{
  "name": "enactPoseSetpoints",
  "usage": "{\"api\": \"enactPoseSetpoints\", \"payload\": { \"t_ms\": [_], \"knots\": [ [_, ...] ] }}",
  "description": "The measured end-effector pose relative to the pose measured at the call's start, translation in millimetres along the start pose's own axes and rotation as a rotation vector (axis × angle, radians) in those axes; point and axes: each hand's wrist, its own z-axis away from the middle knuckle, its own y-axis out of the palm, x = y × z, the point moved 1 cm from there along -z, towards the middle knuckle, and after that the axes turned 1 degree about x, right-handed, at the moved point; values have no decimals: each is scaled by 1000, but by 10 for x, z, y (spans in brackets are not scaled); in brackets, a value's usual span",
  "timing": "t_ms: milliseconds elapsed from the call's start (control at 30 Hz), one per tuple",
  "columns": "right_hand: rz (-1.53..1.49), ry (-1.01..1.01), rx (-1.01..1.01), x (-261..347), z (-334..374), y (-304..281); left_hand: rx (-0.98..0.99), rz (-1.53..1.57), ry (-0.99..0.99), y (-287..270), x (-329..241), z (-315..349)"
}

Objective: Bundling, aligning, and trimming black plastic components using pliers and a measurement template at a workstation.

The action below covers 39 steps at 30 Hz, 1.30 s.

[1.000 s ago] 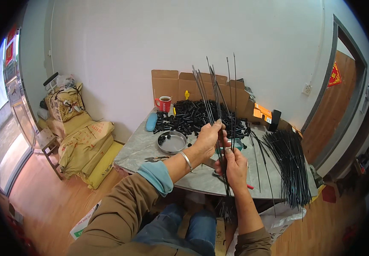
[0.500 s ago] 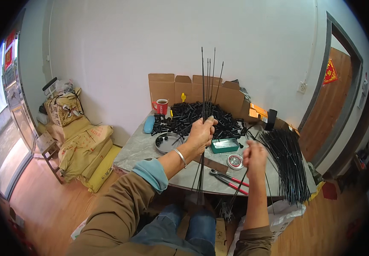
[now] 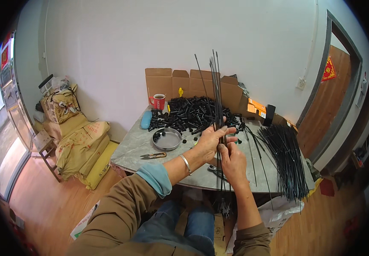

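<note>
Thin black rods [image 3: 217,91] stand nearly upright in a loose bundle before me, one leaning left at the top. My left hand [image 3: 210,141] is closed round them at mid-length, some fingers stretched out to the right. Just below, my right hand [image 3: 234,161] pinches the same bundle with thumb and fingers. Behind the hands lies a heap of short black plastic parts [image 3: 191,113]. A round metal tray [image 3: 167,145] with a few small black pieces stands left of my left hand. The pliers [image 3: 216,171] are mostly covered by my hands.
Many more black rods [image 3: 284,162] hang over the table's right edge. Thread snips [image 3: 153,156], a blue case [image 3: 146,120] and a red mug [image 3: 158,101] sit at the left. Cardboard [image 3: 159,82] walls the back. A wooden chair with filled sacks [image 3: 84,141] is left of the table [image 3: 129,149].
My right hand has come left onto the bundle. My left hand has shifted right and down with the rods. The snips show now, and the pliers are more hidden.
</note>
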Motion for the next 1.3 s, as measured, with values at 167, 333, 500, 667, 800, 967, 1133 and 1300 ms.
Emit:
{"api": "enactPoseSetpoints", "payload": {
  "t_ms": [167,333,500,667,800,967,1133,1300],
  "knots": [
    [113,-51,-124,-39,127,1,73,-70,-7,-114,-36,-84],
    [-70,49,147,-134,325,107,-8,-120,-15,-199,-206,-94],
    [-660,312,761,-308,533,18,85,-123,-76,-428,-228,-148],
    [341,-69,264,-948,635,-8,207,-149,-225,-526,-386,6],
    [495,-108,279,-1273,767,44,289,-204,-279,-558,-529,273],
    [524,-104,234,-1475,676,-145,412,-286,-334,-717,-598,586],
    [740,37,345,-1550,490,-309,461,-230,-462,-733,-589,782],
    [-159,-108,413,-388,-120,-33,510,-200,-516,-801,-471,821]
  ]
}}
